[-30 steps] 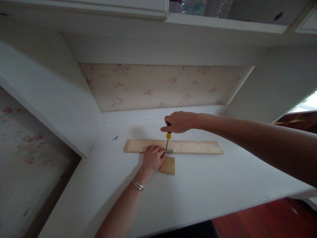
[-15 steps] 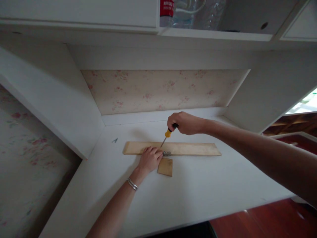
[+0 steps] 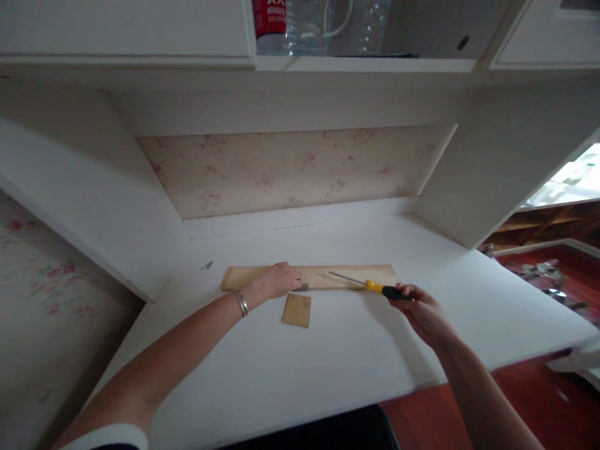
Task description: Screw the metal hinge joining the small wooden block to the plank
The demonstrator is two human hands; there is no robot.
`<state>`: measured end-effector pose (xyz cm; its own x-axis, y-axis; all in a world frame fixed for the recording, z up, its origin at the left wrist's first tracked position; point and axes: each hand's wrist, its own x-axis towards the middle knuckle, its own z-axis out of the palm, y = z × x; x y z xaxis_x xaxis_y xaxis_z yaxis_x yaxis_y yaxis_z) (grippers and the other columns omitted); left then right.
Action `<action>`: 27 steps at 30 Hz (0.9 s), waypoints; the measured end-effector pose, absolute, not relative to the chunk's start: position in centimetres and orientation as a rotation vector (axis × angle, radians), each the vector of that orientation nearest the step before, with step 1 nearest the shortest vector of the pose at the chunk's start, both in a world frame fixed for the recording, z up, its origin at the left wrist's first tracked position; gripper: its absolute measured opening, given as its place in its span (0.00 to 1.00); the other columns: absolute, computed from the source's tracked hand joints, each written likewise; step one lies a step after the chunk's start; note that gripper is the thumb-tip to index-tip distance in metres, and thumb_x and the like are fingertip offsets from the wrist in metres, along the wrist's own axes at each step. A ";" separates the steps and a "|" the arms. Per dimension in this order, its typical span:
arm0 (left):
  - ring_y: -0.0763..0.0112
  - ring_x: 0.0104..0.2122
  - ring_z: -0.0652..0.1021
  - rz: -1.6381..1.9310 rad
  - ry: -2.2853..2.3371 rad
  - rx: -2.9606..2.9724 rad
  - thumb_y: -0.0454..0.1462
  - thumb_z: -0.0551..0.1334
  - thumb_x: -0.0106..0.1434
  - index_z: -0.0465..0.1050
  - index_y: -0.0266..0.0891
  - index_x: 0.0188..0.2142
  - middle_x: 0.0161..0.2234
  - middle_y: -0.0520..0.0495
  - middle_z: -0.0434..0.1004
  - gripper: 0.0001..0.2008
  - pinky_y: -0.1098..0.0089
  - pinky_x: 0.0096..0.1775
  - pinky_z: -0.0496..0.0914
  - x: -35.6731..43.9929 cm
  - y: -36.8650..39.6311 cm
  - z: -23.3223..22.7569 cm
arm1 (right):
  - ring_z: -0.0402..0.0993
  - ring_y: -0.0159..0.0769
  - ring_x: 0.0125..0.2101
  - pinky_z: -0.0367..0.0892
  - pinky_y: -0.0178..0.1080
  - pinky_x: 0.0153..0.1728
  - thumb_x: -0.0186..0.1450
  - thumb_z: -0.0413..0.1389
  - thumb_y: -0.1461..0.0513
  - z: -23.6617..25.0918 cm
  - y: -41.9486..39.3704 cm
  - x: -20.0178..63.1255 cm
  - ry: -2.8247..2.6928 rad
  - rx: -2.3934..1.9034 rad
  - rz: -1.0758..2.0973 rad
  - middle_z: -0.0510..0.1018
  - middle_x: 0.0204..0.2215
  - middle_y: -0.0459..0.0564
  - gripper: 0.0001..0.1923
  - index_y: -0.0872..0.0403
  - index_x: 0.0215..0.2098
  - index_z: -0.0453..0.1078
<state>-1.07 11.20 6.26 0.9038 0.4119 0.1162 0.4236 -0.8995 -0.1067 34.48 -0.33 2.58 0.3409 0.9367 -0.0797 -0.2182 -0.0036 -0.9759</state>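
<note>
A long wooden board (image 3: 349,276) lies flat on the white countertop. My left hand (image 3: 280,279), with a silver bracelet at its wrist, rests over the board's left part. Its fingers are curled down beside a small metal hinge (image 3: 304,287) at the board's near edge, and whatever they pinch is hidden. In my right hand (image 3: 417,306) is a screwdriver (image 3: 375,287) with a yellow and black handle. Its shaft points left above the board, away from the hinge. A small square wooden piece (image 3: 297,311) with little holes along its top edge lies just in front of the board.
Some small metal bits (image 3: 207,265) lie on the countertop (image 3: 356,356) at the left. White side panels (image 3: 89,181) flank it. Overhead, a cabinet shelf (image 3: 365,64) holds plastic bottles (image 3: 270,25). A black object (image 3: 323,431) stands below the front edge.
My right hand has tipped the screwdriver from steep to nearly level and pulled it right, off the hinge. My left hand has lifted and curled its fingers at the hinge. The view has shifted slightly.
</note>
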 end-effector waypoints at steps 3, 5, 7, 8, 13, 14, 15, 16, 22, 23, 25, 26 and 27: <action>0.71 0.33 0.75 -0.060 -0.685 -2.945 0.25 0.57 0.62 0.74 0.44 0.27 0.29 0.51 0.76 0.14 0.71 0.36 0.62 -0.3 11.3 7.0 | 0.72 0.34 0.39 0.71 0.31 0.39 0.37 0.68 0.68 0.6 -3.0 36.4 -0.641 -1.260 1.098 0.71 0.37 0.43 0.17 0.49 0.21 0.66; 0.69 0.33 0.75 -0.009 -0.682 -2.930 0.24 0.58 0.61 0.74 0.44 0.27 0.29 0.50 0.76 0.14 0.70 0.35 0.62 0.2 11.2 7.5 | 0.72 0.33 0.39 0.70 0.28 0.39 0.37 0.69 0.68 0.1 -4.0 37.1 -0.584 -1.270 1.116 0.72 0.38 0.42 0.18 0.50 0.21 0.67; 0.68 0.32 0.75 0.038 -0.675 -2.911 0.24 0.58 0.60 0.74 0.43 0.26 0.29 0.50 0.77 0.14 0.69 0.34 0.61 0.5 11.3 7.7 | 0.72 0.33 0.40 0.71 0.28 0.39 0.37 0.69 0.68 0.0 -4.5 37.3 -0.560 -1.274 1.125 0.72 0.39 0.42 0.18 0.50 0.22 0.67; 0.68 0.32 0.75 0.061 -0.673 -2.906 0.24 0.58 0.60 0.74 0.43 0.27 0.29 0.50 0.77 0.14 0.69 0.34 0.61 0.7 11.3 7.6 | 0.72 0.34 0.40 0.71 0.29 0.39 0.37 0.69 0.68 0.0 -4.6 37.2 -0.557 -1.272 1.121 0.72 0.39 0.43 0.18 0.50 0.22 0.67; 0.68 0.31 0.75 0.088 -0.717 -2.891 0.27 0.58 0.62 0.74 0.43 0.27 0.30 0.49 0.77 0.13 0.69 0.33 0.61 1.0 11.6 6.8 | 0.72 0.35 0.42 0.70 0.31 0.42 0.38 0.67 0.68 0.1 -4.4 35.1 -0.552 -1.204 1.106 0.73 0.38 0.42 0.17 0.51 0.22 0.66; 0.67 0.31 0.75 0.086 -0.731 -2.889 0.28 0.58 0.63 0.74 0.43 0.27 0.30 0.49 0.77 0.12 0.69 0.34 0.62 1.0 11.7 6.7 | 0.72 0.35 0.43 0.70 0.31 0.43 0.39 0.67 0.68 0.1 -4.3 34.4 -0.559 -1.194 1.096 0.73 0.38 0.42 0.16 0.51 0.21 0.66; 0.67 0.32 0.76 0.094 -0.745 -2.886 0.29 0.58 0.63 0.74 0.43 0.28 0.31 0.48 0.77 0.11 0.69 0.34 0.62 1.0 11.7 6.6 | 0.71 0.35 0.44 0.69 0.32 0.43 0.40 0.67 0.68 0.2 -4.2 33.7 -0.566 -1.186 1.082 0.73 0.38 0.42 0.16 0.51 0.21 0.65; 0.67 0.32 0.76 0.107 -0.762 -2.884 0.31 0.58 0.64 0.75 0.42 0.29 0.32 0.48 0.78 0.09 0.69 0.33 0.63 1.0 11.7 6.5 | 0.71 0.36 0.44 0.69 0.33 0.44 0.40 0.67 0.67 0.2 -4.1 32.9 -0.572 -1.179 1.068 0.73 0.39 0.42 0.16 0.51 0.21 0.65; 0.60 0.31 0.78 0.233 -1.025 -2.861 0.37 0.57 0.65 0.76 0.40 0.30 0.32 0.42 0.79 0.11 0.68 0.32 0.66 1.3 11.3 6.8 | 0.71 0.36 0.44 0.67 0.36 0.46 0.43 0.66 0.66 -0.4 -3.2 29.4 -0.644 -1.154 1.061 0.74 0.38 0.44 0.15 0.51 0.22 0.63; 0.59 0.32 0.78 0.275 -1.104 -2.856 0.36 0.56 0.65 0.76 0.39 0.30 0.32 0.40 0.79 0.12 0.67 0.33 0.67 1.3 11.3 6.8 | 0.71 0.37 0.44 0.66 0.37 0.47 0.43 0.66 0.66 -0.5 -3.0 29.1 -0.661 -1.151 1.055 0.74 0.38 0.44 0.15 0.51 0.22 0.63; 0.56 0.36 0.78 0.333 -1.261 -2.856 0.36 0.56 0.64 0.77 0.37 0.30 0.34 0.37 0.79 0.12 0.65 0.36 0.68 1.5 11.4 6.8 | 0.71 0.38 0.43 0.65 0.38 0.47 0.42 0.66 0.66 -0.8 -2.9 28.9 -0.679 -1.144 1.043 0.74 0.37 0.45 0.15 0.51 0.22 0.64; 0.55 0.37 0.78 0.347 -1.329 -2.860 0.37 0.56 0.64 0.78 0.36 0.31 0.35 0.35 0.78 0.13 0.65 0.38 0.68 1.6 11.5 6.8 | 0.70 0.38 0.43 0.65 0.39 0.47 0.42 0.66 0.65 -0.9 -2.8 28.9 -0.681 -1.137 1.043 0.74 0.37 0.45 0.15 0.52 0.22 0.64; 0.55 0.38 0.78 0.357 -1.388 -2.864 0.38 0.56 0.64 0.78 0.35 0.31 0.36 0.34 0.78 0.13 0.65 0.38 0.68 1.7 11.7 6.7 | 0.70 0.38 0.43 0.64 0.39 0.48 0.42 0.67 0.65 -1.0 -2.8 28.9 -0.680 -1.127 1.050 0.74 0.38 0.45 0.15 0.52 0.22 0.64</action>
<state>1.73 11.71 6.74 0.5997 0.7677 -0.2257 0.7812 -0.6228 -0.0425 28.93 -2.85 -1.04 0.3859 0.9204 -0.0631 -0.3187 0.0688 -0.9454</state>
